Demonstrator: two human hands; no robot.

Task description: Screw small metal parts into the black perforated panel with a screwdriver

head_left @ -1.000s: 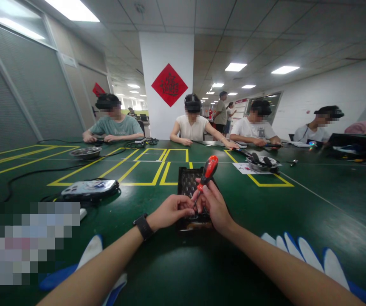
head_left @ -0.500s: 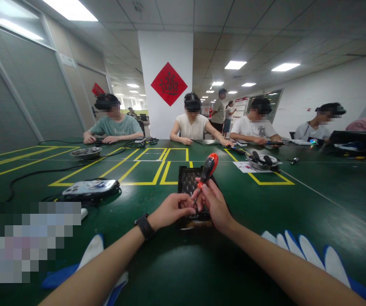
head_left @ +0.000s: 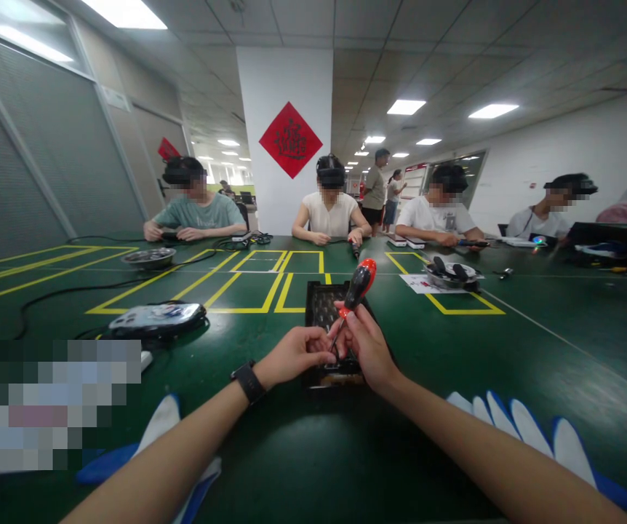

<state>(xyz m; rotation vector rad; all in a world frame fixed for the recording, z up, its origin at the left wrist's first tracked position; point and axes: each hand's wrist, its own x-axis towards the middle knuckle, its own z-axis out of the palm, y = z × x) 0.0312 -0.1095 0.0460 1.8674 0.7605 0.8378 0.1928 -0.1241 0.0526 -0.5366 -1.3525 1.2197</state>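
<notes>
A screwdriver [head_left: 358,285] with a red and black handle leans up to the right, its thin shaft pointing down and left. My right hand [head_left: 368,346] grips it by the collar and upper shaft with closed fingers. Close to the tip, my left hand [head_left: 305,354] is pinched; what lies between its fingers is too small to make out. Under both hands is a black tray-like case [head_left: 313,298] with rows of small shapes inside. My hands hide much of its middle and the spot where the tip ends.
White-and-blue gloves [head_left: 526,422] lie at the right, with another glove [head_left: 161,429] under my left forearm. A phone-like device [head_left: 155,318] and a metal bowl [head_left: 148,257] are on the left. Another bowl [head_left: 452,276] holds black items. Several people sit across the green table [head_left: 248,451].
My hands and the screwdriver keep nearly the same pose. Across the table, the person in the middle has drawn an outstretched arm inward and now holds a dark tool. The view has shifted slightly.
</notes>
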